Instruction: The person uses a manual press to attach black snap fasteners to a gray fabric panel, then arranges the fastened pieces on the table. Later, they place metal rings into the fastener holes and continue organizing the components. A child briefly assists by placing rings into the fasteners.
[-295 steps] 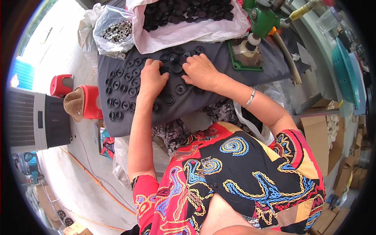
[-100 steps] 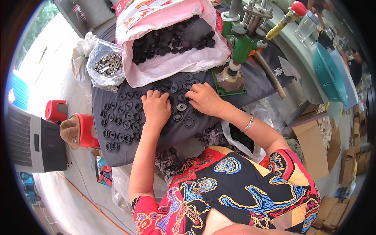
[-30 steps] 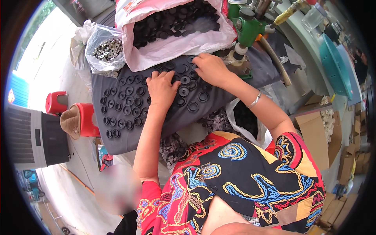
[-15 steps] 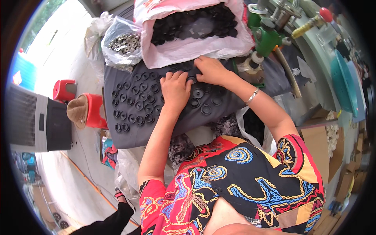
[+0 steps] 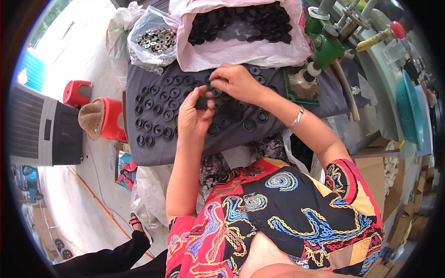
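Observation:
My left hand [image 5: 194, 115] is turned palm up, its fingers curled round a small black disc [image 5: 201, 102]. Beside it, my right hand [image 5: 237, 83] reaches in with thumb and fingers pinched together. Whatever is between those fingertips, if anything, is too small to make out. Below both hands, black ring-shaped caps [image 5: 157, 109] lie in loose rows on a grey cloth-covered table [image 5: 185, 155]. Some have a raised centre; others look like plain rings. My hands and forearms hide part of the rows.
An open white sack [image 5: 241, 58] full of black discs [image 5: 241, 23] stands at the table's far side. Left of it is a clear bag [image 5: 139, 53] with metal ring pieces [image 5: 157, 39]. A green hand press [image 5: 327, 48] with a red-knobbed lever stands right. Red stools [image 5: 111, 121] are left.
My left hand has lifted off the caps and turned palm up with a black disc. The right hand has drawn in close to it, fingers now pinched. The view has shifted slightly.

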{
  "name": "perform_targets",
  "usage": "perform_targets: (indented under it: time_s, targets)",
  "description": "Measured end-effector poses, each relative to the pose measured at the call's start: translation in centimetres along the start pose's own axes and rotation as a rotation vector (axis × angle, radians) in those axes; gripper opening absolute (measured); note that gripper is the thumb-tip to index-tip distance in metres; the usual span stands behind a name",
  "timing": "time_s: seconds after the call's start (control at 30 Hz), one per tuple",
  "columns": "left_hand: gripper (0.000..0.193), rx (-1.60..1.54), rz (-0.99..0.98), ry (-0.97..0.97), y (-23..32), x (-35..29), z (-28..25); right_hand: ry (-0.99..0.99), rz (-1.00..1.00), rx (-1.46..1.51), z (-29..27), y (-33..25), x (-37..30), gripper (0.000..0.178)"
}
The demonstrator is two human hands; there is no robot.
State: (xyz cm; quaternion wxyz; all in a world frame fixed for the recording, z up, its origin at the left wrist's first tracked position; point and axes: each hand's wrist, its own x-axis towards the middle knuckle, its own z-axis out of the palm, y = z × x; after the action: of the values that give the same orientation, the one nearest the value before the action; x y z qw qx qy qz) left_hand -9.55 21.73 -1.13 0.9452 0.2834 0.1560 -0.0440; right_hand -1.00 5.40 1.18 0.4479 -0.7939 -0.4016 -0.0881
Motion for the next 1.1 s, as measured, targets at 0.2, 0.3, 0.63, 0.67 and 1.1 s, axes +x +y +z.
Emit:
perform_targets:
  time_s: [0.2, 0.3, 0.63, 0.67, 1.1]
  targets:
    - [0.013, 0.089, 0.283, 0.046, 3.9, -2.4, -2.2, -0.187, 0.216, -0.463, 2.1, 4.5, 3.5, 0.027]
    - [0.014, 0.272, 0.356, 0.086, 4.7, -2.7, -2.5, -0.203, 0.229, -0.499, 1.8, 3.2, 4.5, 0.029]
    - [0.036, 1.622, 0.342, 0.23, 7.3, 12.6, 1.3, -0.072, 0.162, -0.599, 0.6, 4.9, 6.3, 0.019]
    - [0.035, 1.727, 0.463, 0.268, 6.8, 14.5, 0.8, -0.088, 0.181, -0.586, 0.6, 4.8, 6.8, 0.018]
    - [0.03, 1.675, 0.84, 0.303, 2.7, 20.5, 6.6, -0.024, 0.24, -0.673, -1.4, 10.1, 9.1, 0.035]
